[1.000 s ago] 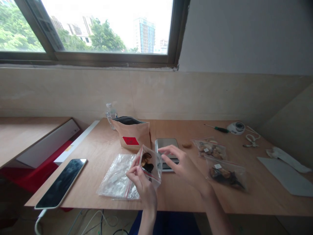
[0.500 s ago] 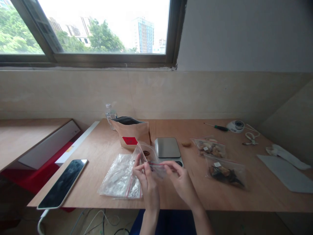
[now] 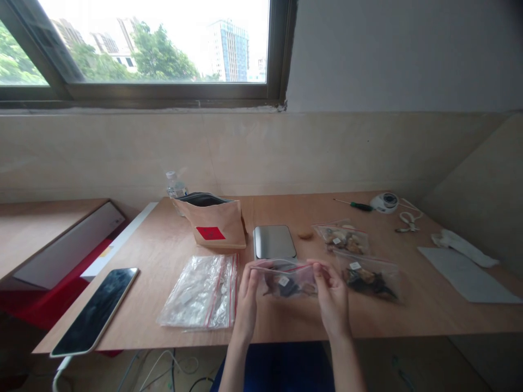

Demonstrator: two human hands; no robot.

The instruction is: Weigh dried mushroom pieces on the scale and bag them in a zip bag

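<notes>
Between my two hands a clear zip-lock bag [image 3: 292,283] is stretched out near the table's front edge, with dark dried pieces and a small white label inside. My left hand [image 3: 247,286] pinches its left top corner, and my right hand [image 3: 330,288] grips the right one. Just behind the bag lies a kitchen scale [image 3: 274,242] with a bare metal plate; its front part is hidden. To the left a stack of clear zip-lock bags [image 3: 200,294] with red seal lines lies flat. Two filled zip-lock bags, one pale [image 3: 345,238] and one darker [image 3: 370,277], rest to the right.
An open brown paper pouch [image 3: 218,218] with a red label stands behind the stack, a water bottle [image 3: 175,185] beside it. A phone [image 3: 96,310] lies at left. A tan piece [image 3: 304,236], screwdriver [image 3: 359,206], white camera [image 3: 385,202] and grey sheet [image 3: 466,275] are on the right.
My left hand has moved its grip to the bag's left corner, and my hands are now wider apart. The bag hangs spread lengthwise, lower and to the right. The view has shifted right.
</notes>
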